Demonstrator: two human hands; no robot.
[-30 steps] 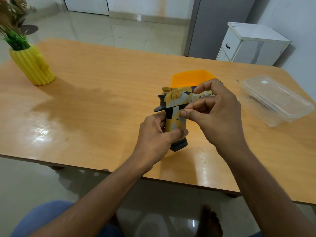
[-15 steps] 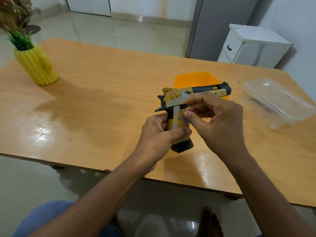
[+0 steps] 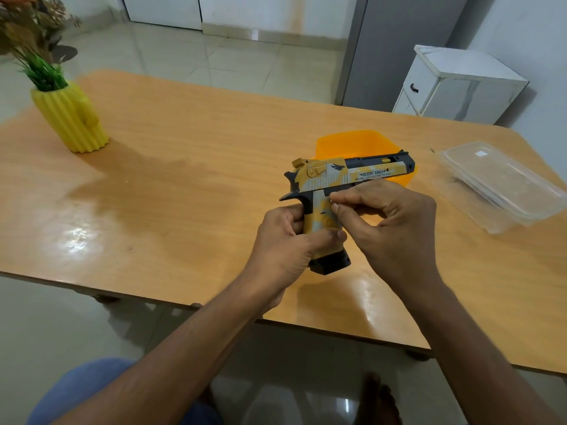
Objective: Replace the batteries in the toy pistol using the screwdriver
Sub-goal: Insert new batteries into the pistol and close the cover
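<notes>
The pistol [image 3: 334, 191] is held upright above the table [image 3: 184, 185], barrel pointing right, its grip wrapped in the left hand [image 3: 291, 240], thumb across the lower grip. A second ago the right hand [image 3: 389, 228] lay over the slide; it has since dropped below the barrel, so the slide and its lettering now show. Its thumb and forefinger are pinched together at the top of the grip panel, the other fingers curled; whether they hold something small, a screw perhaps, I cannot tell. No screwdriver is in sight. I take it he is working at the battery cover by fingertip, so the swap is at its start or its end. Behind the pistol sits an orange tub [image 3: 346, 144], to the right a clear box [image 3: 503, 185], far left a yellow pot [image 3: 72, 118].
</notes>
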